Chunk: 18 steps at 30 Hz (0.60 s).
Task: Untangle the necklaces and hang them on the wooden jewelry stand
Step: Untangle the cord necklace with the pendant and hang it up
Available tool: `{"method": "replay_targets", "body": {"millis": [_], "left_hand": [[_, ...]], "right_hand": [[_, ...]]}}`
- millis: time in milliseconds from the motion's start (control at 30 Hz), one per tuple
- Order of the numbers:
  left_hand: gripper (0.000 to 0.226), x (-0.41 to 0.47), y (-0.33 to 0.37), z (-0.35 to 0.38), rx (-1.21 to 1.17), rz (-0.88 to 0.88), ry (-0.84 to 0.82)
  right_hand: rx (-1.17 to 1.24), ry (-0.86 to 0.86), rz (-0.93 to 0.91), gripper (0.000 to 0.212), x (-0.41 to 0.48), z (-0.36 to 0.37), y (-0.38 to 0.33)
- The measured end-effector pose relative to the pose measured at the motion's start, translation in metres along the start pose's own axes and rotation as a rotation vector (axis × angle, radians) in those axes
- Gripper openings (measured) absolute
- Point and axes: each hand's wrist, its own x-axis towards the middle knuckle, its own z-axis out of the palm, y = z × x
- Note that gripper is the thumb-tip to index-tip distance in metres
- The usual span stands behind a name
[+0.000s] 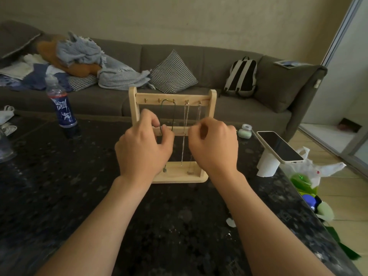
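At the stand [213,108], left hand [142,150] pinches the green cord [174,114] (hooked above); right hand [215,148] curled, hold unclear.

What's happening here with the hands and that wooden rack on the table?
A person is hanging necklaces on a wooden jewelry stand that sits on a dark table. A green cord necklace hangs from the middle hook, and two silver chains hang from the hooks to its right. The left hand pinches the green cord near the lower crossbar. The right hand is curled in front of the chains; whether it holds anything cannot be told.
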Motion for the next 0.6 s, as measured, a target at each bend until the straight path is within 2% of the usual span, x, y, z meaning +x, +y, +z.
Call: {"method": "replay_targets", "body": {"millis": [100,167,267,333,400,600], "left_hand": [[0.015,-0.012,0.011,0.002,-0.086,0.064,-0.136],[0.014,-0.022,0.019,0.005,-0.117,0.106,-0.308],[0.006,-0.035,0.029,0.009,-0.103,0.122,-0.694],[0.003,-0.044,0.034,0.013,-0.078,0.115,-0.939],[0.007,-0.051,0.039,0.017,-0.019,0.113,-1.112],[0.013,-0.063,0.049,0.025,0.040,0.059,-1.336]], "right_hand": [[-0.072,-0.258,0.185,0.025,-0.009,-0.015,0.024],[-0.198,-0.533,0.318,0.008,-0.014,-0.029,0.039],[-0.405,-0.842,0.406,0.024,-0.024,-0.047,0.057],[-0.458,-0.910,0.433,0.022,-0.032,-0.051,0.070],[-0.506,-0.903,0.431,0.025,-0.039,-0.050,0.083],[-0.519,-0.963,0.432,0.039,-0.050,-0.044,0.097]]}}
